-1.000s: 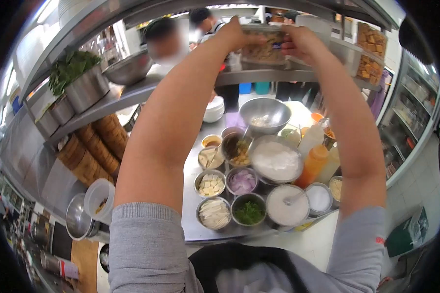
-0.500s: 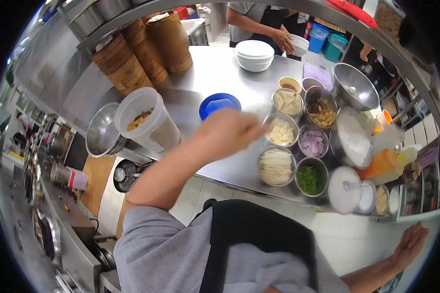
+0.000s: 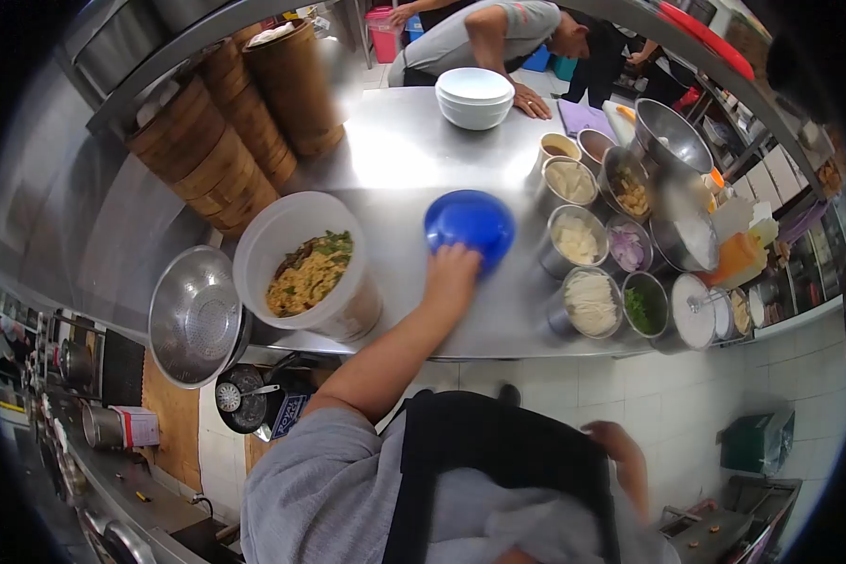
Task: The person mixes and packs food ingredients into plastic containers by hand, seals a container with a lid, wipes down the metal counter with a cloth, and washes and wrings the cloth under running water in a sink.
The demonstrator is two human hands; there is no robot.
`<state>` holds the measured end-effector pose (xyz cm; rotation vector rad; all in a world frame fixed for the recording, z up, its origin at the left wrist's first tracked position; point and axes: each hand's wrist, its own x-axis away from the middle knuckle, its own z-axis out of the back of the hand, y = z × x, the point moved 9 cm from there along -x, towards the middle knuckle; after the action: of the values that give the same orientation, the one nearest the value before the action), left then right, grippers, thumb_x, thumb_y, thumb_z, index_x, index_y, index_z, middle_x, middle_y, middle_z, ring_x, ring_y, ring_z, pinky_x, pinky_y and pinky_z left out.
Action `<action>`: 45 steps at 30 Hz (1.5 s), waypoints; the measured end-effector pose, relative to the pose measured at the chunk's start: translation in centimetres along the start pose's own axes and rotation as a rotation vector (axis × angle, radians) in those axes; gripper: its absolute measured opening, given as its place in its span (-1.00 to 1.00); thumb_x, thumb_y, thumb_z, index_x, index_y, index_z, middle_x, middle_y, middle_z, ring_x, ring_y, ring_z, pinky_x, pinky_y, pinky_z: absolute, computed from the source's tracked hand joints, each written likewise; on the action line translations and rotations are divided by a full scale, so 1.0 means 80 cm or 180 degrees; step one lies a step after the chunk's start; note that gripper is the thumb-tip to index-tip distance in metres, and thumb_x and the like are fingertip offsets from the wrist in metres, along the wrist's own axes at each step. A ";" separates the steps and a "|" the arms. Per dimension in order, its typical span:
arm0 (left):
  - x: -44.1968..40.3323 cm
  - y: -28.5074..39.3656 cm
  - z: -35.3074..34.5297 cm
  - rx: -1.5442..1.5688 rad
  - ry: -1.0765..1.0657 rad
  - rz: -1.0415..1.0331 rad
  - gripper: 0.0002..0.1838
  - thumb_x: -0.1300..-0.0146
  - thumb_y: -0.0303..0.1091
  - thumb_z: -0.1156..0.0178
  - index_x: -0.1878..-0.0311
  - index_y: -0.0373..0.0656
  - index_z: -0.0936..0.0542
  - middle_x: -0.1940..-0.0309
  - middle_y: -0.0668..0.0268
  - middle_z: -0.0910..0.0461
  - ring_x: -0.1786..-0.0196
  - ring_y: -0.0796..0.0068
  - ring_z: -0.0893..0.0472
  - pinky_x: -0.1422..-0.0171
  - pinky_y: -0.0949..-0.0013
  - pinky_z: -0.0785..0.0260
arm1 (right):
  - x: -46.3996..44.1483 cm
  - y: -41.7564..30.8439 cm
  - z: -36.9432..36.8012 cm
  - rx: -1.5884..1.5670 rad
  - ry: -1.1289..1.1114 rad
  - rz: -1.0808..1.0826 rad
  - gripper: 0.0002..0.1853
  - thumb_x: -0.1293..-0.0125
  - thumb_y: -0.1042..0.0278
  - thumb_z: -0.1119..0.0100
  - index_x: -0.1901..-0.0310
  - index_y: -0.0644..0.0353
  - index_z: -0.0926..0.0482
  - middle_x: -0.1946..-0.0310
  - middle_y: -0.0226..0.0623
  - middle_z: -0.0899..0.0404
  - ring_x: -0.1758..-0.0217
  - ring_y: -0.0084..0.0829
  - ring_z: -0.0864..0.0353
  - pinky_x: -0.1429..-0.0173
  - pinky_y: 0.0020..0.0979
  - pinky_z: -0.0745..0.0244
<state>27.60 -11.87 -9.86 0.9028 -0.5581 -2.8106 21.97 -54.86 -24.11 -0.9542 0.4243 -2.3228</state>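
My left hand [image 3: 454,271] reaches across the steel table with its fingers hooked over the near rim of a round blue bowl [image 3: 470,226], which looks motion-blurred. Down by my right side is my right hand [image 3: 618,444], smeared and half turned away, so its fingers do not show clearly. To the left of the blue bowl stands a tall translucent tub [image 3: 352,305] with a yellow-brown mix and green bits inside. Metal cups line the right: pale strips [image 3: 591,303], chopped greens [image 3: 639,308], sliced purple onion [image 3: 627,248] and pale cubes [image 3: 576,239].
Stacked bamboo steamers [image 3: 202,160] stand at the back left, above a metal colander [image 3: 195,310]. White bowls [image 3: 474,101] are stacked at the far edge beside a co-worker's hand [image 3: 530,101]. A steel bowl [image 3: 672,136] and an orange-filled bottle [image 3: 735,258] are at the right.
My left hand has come down from above the table onto the blue bowl, which sits farther right relative to the tub. My right arm has drawn in; the co-worker now leans over.
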 end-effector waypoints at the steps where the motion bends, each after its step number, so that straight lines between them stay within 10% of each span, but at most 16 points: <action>1: -0.002 0.013 0.017 0.0278 -0.0104 -0.0083 -0.85 -0.01 -0.43 -0.22 0.29 -0.08 -0.59 0.34 0.26 -0.48 0.18 0.17 -0.43 0.07 0.18 -0.27 | -0.003 -0.044 0.023 -0.0972 0.0138 -0.0837 -0.70 -0.17 0.30 -0.20 0.06 0.18 -0.57 0.26 -0.13 -0.63 0.20 -0.30 -0.62 0.12 -0.37 -0.48; 5: -0.007 0.059 0.153 0.1298 0.0222 -0.0293 -0.80 -0.13 -0.43 -0.17 0.17 -0.20 -0.47 0.30 0.17 -0.44 0.18 0.15 -0.45 0.05 0.24 -0.32 | -0.042 -0.218 0.113 -0.1051 0.0857 0.0121 -0.60 -0.15 0.40 -0.23 -0.06 0.16 -0.49 0.32 -0.27 -0.54 0.37 -0.50 -0.50 0.23 -0.46 -0.43; 11: 0.026 0.030 0.288 0.3328 0.0048 0.0791 -0.60 -0.42 -0.15 0.15 -0.13 -0.27 -0.17 0.05 0.16 -0.41 0.18 0.41 -0.57 0.17 0.36 -0.54 | -0.023 -0.447 0.256 -0.0733 0.2817 0.2188 -0.21 0.07 0.42 -0.38 -0.26 0.17 -0.25 -0.14 -0.16 -0.27 -0.15 -0.26 -0.31 -0.10 -0.29 -0.30; 20: 0.074 -0.055 0.373 0.3780 0.0991 0.2109 -0.46 -0.41 -0.19 0.19 -0.35 -0.24 -0.05 -0.02 0.08 -0.43 0.21 0.33 -0.61 0.48 0.37 -0.59 | -0.044 -0.674 0.261 0.0214 0.2351 0.4176 -0.69 -0.08 0.33 -0.26 0.11 0.16 -0.58 0.16 -0.14 -0.55 0.06 -0.12 -0.48 -0.04 -0.23 -0.38; 26: 0.085 -0.113 0.385 0.3581 0.1031 0.2354 -0.49 -0.37 -0.17 0.06 -0.26 -0.30 -0.27 0.20 0.21 -0.56 0.33 0.42 -0.59 0.46 0.46 -0.54 | -0.098 -0.742 0.222 0.1239 0.1823 0.4173 -0.72 -0.07 0.36 -0.23 0.12 0.10 -0.59 0.23 -0.22 -0.58 0.11 -0.18 -0.51 0.02 -0.26 -0.42; 31: 0.104 -0.148 0.424 0.1053 0.1181 0.2234 -0.51 -0.35 -0.15 -0.03 -0.23 -0.25 -0.34 0.08 0.21 -0.54 0.10 0.49 -0.55 0.20 0.46 -0.50 | -0.128 -0.760 0.206 0.1586 0.1654 0.4278 -0.76 -0.13 0.26 -0.18 0.14 0.03 -0.61 0.32 -0.26 -0.59 0.18 -0.20 -0.56 0.09 -0.23 -0.47; 37: 0.114 -0.191 0.341 0.3208 0.1516 0.1819 -0.42 -0.37 -0.04 0.03 -0.26 -0.33 -0.30 -0.18 0.14 -0.38 -0.19 0.39 -0.38 -0.31 0.39 -0.14 | -0.142 -0.766 0.196 0.1408 0.1445 0.4133 -0.74 -0.14 0.23 -0.17 0.11 0.00 -0.60 0.33 -0.24 -0.58 0.18 -0.20 -0.56 0.10 -0.23 -0.47; 45: 0.098 -0.187 0.328 0.4306 0.1896 0.1639 -0.45 -0.42 -0.08 0.14 -0.26 -0.37 -0.28 -0.17 0.18 -0.39 -0.22 0.45 -0.34 -0.35 0.43 -0.07 | -0.160 -0.776 0.192 0.1444 0.1230 0.3982 -0.73 -0.14 0.25 -0.17 0.10 -0.03 -0.60 0.31 -0.22 -0.60 0.18 -0.19 -0.56 0.09 -0.25 -0.48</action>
<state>5.62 8.05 -0.15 1.3400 -2.1805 -1.3130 15.69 0.39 10.05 0.0712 0.4310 -1.2971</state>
